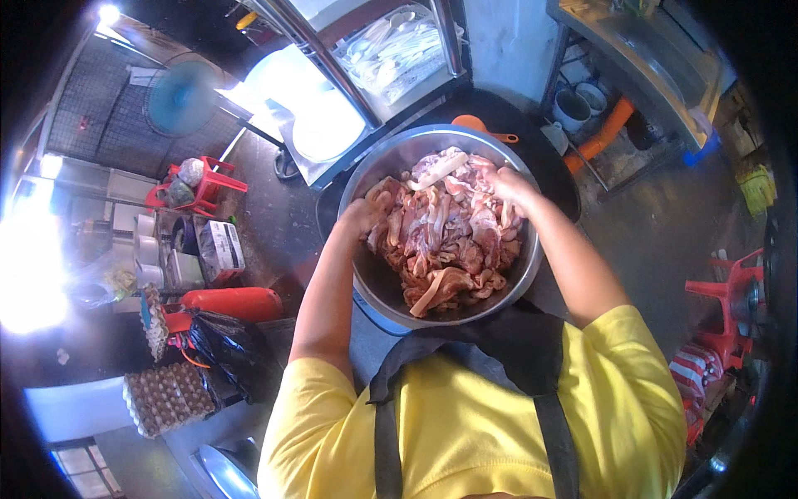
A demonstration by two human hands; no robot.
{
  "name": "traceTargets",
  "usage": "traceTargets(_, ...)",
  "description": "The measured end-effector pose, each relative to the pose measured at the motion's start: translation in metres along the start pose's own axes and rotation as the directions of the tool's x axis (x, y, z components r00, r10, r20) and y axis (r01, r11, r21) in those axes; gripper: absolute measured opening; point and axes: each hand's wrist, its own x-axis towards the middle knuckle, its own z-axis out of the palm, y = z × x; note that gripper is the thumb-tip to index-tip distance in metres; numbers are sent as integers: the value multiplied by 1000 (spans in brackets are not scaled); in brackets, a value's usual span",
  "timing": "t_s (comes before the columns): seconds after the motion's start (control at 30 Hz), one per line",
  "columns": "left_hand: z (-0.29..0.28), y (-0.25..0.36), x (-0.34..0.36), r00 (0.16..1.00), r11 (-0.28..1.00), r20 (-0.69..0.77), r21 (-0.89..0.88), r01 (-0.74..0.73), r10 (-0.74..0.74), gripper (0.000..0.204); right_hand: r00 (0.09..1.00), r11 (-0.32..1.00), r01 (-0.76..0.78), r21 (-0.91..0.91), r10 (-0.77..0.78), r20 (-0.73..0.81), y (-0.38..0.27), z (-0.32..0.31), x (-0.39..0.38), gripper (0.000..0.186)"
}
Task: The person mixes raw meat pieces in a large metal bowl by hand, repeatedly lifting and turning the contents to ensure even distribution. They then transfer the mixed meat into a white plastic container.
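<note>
A wide steel bowl [526,287] in front of me is heaped with raw meat [453,237], cut in pink and dark red strips and chunks, some with pale skin or fat. My left hand [362,216] is at the bowl's left side, its fingers curled into the meat. On the right side my right hand [510,190] grips meat in the same way. Fingertips of both hands are hidden among the pieces. Beyond the bowl's far rim lies an orange-handled utensil [486,129], partly covered by the bowl.
Ahead stands a metal cart [386,104] with a basket of pale utensils [395,50]. At left are a red gas cylinder [237,304], stacked egg trays [170,399], a black plastic bag [220,345] and a fan [181,98]. Red stools [731,303] stand at right.
</note>
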Motion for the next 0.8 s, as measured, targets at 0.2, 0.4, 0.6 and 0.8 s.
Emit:
traceTargets(0.2,33,-26,53,877,908,476,-394,145,66,79,990,989,-115,88,107,94,19,30,39,65)
traceTargets(0.4,82,-24,64,814,383,450,-871,309,368,49,844,831,-323,453,36,534,29,48,57,60)
traceTargets(0.6,103,-18,56,819,70,255,-964,256,515,43,712,899,-304,316,-6,702,20,41,43,57)
traceTargets(0.8,63,7,19,868,41,-68,-994,-102,493,39,741,771,-199,605,-286,607,-34,29,-2,41)
